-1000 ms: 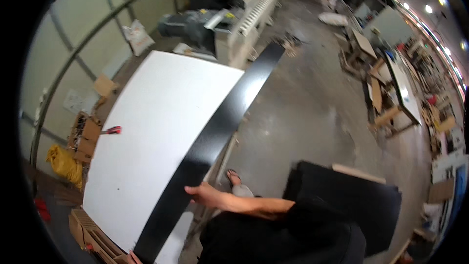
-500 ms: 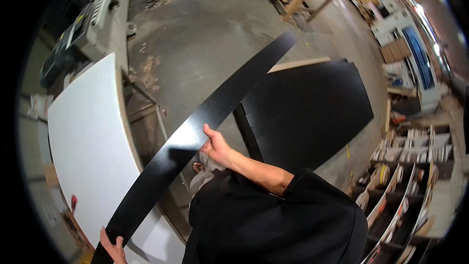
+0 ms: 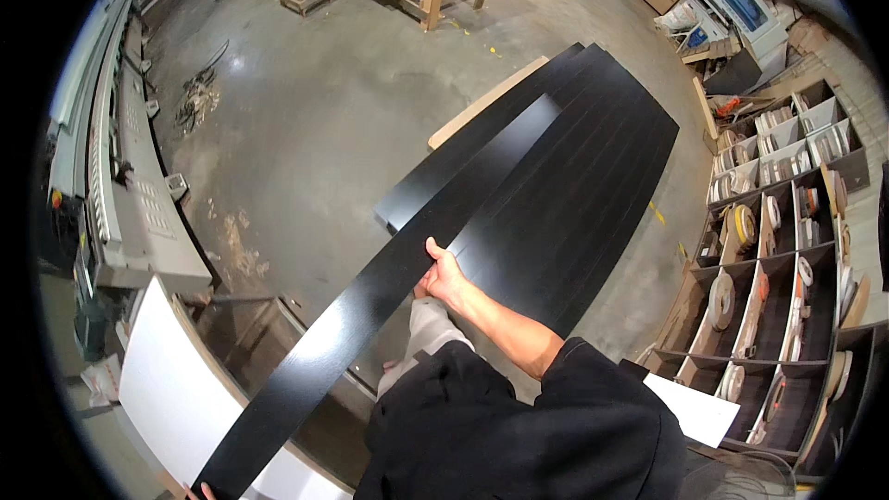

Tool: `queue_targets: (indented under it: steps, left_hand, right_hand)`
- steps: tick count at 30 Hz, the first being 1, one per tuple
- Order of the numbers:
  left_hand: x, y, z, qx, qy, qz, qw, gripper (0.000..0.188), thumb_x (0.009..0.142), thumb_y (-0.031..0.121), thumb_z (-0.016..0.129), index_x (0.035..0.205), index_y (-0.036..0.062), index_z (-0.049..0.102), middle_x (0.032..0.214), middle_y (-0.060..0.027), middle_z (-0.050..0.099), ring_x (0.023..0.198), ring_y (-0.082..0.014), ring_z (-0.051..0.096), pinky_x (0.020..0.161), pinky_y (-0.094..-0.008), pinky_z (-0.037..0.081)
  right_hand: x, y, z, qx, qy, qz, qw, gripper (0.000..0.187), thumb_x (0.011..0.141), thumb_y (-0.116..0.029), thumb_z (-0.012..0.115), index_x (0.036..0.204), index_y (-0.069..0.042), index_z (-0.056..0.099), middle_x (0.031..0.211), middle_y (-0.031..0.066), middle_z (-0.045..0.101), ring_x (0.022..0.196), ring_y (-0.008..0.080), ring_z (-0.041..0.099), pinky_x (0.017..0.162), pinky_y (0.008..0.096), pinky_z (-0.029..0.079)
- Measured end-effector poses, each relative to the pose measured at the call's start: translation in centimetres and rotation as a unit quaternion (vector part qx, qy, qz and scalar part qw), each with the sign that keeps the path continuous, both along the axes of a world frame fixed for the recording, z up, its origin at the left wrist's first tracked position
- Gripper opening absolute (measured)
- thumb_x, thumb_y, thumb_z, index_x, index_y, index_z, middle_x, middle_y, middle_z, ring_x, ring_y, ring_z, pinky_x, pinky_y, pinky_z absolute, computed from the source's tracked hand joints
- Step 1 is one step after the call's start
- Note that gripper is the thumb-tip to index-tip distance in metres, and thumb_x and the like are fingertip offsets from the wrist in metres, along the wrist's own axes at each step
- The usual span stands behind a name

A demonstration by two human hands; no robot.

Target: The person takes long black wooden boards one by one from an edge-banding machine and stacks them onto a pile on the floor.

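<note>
I carry a long black panel strip (image 3: 370, 292), my right hand (image 3: 443, 276) clamped on its right edge near mid-length to steady it, while my left hand (image 3: 194, 493) shows only as fingertips at the near end by the frame's lower edge, so I cannot tell its grip. The strip's far end rests over the left edge of a stack of black panels (image 3: 574, 185) lying flat on the concrete floor (image 3: 306, 111), aligned lengthwise with them. A white board (image 3: 171, 393) lies beneath the near end; shelving with tape rolls (image 3: 778, 250) stands to the right.
</note>
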State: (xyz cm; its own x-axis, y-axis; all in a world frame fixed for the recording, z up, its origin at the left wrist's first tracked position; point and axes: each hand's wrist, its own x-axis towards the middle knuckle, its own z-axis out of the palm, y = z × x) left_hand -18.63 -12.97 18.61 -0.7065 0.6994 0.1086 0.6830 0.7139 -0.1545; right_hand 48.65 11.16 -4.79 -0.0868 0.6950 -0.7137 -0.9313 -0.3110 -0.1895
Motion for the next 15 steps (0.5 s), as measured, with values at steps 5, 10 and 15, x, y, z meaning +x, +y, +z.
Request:
queue_targets:
  steps: [5,10,15]
  left_hand:
    - [4.0,4.7,3.4,0.016,-0.026,0.109,0.994,0.091,0.076,0.059,0.063,0.142,0.0061,0.028,0.14,-0.0235,0.032,0.126,-0.0372,0.036,0.103,-0.0449,0.034]
    - [7.8,8.6,3.7,0.076,-0.064,0.09,0.991,0.082,0.08,0.054,0.06,0.139,0.0042,0.032,0.135,-0.0228,0.037,0.122,-0.0366,0.04,0.101,-0.045,0.036]
    - [11.4,12.2,2.2,0.131,-0.141,0.091,0.977,0.073,0.083,0.049,0.058,0.136,0.0022,0.036,0.13,-0.0221,0.041,0.118,-0.0359,0.044,0.099,-0.0451,0.038]
  right_hand:
    - [5.9,6.8,-2.5,0.022,0.009,-0.037,0.999,0.043,0.091,-0.04,0.051,0.112,-0.002,0.057,0.112,0.0117,0.063,0.105,0.0281,0.059,0.093,0.0448,0.044]
    - [9.9,14.2,-4.4,0.051,0.001,-0.04,0.998,0.051,0.091,-0.046,0.05,0.118,-0.003,0.053,0.12,0.0133,0.058,0.112,0.0314,0.052,0.097,0.0495,0.039]
    - [13.8,17.0,-5.0,0.047,-0.041,-0.048,0.997,0.048,0.091,-0.047,0.048,0.113,-0.005,0.057,0.113,0.012,0.061,0.108,0.0297,0.055,0.096,0.0487,0.04]
